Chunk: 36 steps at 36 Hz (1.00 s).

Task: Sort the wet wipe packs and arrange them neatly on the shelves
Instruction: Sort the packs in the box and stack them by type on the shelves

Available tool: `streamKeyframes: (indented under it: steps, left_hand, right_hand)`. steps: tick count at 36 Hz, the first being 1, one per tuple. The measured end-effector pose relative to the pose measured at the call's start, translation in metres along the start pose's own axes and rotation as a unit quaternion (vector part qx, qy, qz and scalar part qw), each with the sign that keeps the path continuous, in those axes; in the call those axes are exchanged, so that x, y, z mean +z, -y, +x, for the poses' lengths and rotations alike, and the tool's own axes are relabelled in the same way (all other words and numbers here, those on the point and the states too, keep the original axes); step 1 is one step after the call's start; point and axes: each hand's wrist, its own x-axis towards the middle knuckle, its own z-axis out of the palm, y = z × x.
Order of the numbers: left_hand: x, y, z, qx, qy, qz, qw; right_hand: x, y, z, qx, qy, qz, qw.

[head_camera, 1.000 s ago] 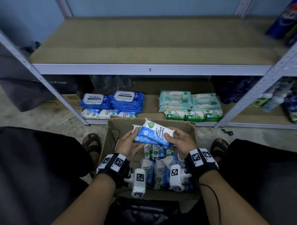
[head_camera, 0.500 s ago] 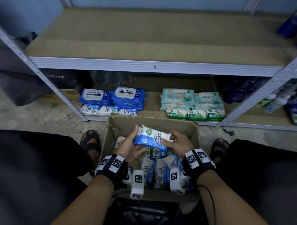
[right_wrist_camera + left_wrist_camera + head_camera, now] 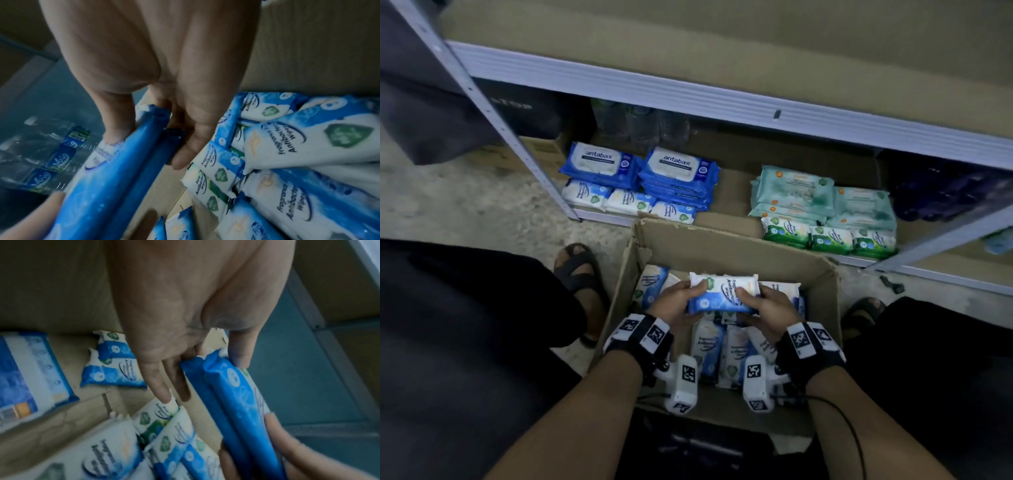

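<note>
Both hands hold two blue packs of wipes, one pack pressed flat on top of the other. The left hand (image 3: 677,298) grips the left end of the blue packs (image 3: 723,294), with the thumb on top and the fingers underneath. The right hand (image 3: 768,310) grips the right end the same way. Holding both ends likely keeps the two soft packs lined up so they do not slide apart.

The packs hang just above the open box (image 3: 736,250), which sits right under the hands and between the person's feet. More small packs (image 3: 722,349) lie in the box below the hands, some flat and some tipped on their sides. At least one of them, seen from the right wrist, has green on it and says pine, so the box is mixed and still needs sorting.

Past the hands, the low shelf (image 3: 732,192) already has neat groups. Ahead and to the left sit big blue packs (image 3: 677,168) in stacks, with a row of small blue packs (image 3: 630,202) in front of them. Ahead and to the right sit pale green packs (image 3: 791,192), with a row of small green packs (image 3: 828,238) in front. Each kind has its own spot, so it is easy to see where things go.

The held packs match the small blue row on the left, so that is probably where they belong. The job looks partly done.
</note>
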Motion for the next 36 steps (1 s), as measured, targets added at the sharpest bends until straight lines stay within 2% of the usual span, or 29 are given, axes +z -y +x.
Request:
streamKeyframes:
  steps: [3,5,7,11,15,18,20,23,27,31,36]
  left_hand:
    - [-0.011,0.01,0.018,-0.008,-0.045,0.068,0.997]
    - [-0.017,0.016,0.023,-0.013,-0.061,0.109,0.992]
    - [-0.022,0.017,0.025,-0.015,-0.08,0.118,0.99]
    - [-0.037,0.024,0.04,-0.033,-0.145,0.109,0.983]
    - [-0.05,0.033,0.054,-0.029,-0.173,0.188,0.966]
    - [-0.055,0.037,0.067,-0.026,-0.189,0.294,0.936]
    - [-0.056,0.038,0.074,-0.012,-0.191,0.359,0.913]
    - [-0.057,0.037,0.086,0.006,-0.179,0.417,0.891]
    - [-0.061,0.047,0.112,0.032,-0.163,0.494,0.854]
    - [-0.059,0.048,0.118,0.061,-0.151,0.545,0.822]
    - [-0.056,0.046,0.125,0.064,-0.153,0.554,0.816]
  right_hand:
    - [0.005,0.0,0.018,-0.023,-0.012,-0.127,0.992]
    - [0.009,0.002,0.03,-0.047,0.004,-0.257,0.965]
    - [0.015,0.004,0.042,-0.057,0.014,-0.317,0.946]
    - [0.036,0.008,0.064,-0.056,0.036,-0.38,0.923]
    - [0.06,0.01,0.084,-0.082,0.052,-0.449,0.888]
    - [0.075,0.014,0.1,-0.091,0.092,-0.495,0.859]
    - [0.081,0.015,0.11,-0.105,0.114,-0.537,0.829]
    - [0.085,0.011,0.123,-0.112,0.107,-0.563,0.812]
    - [0.089,0.006,0.137,-0.117,0.113,-0.615,0.771]
    - [0.088,-0.004,0.145,-0.163,0.079,-0.643,0.744]
    - [0.085,-0.012,0.144,-0.203,0.056,-0.64,0.739]
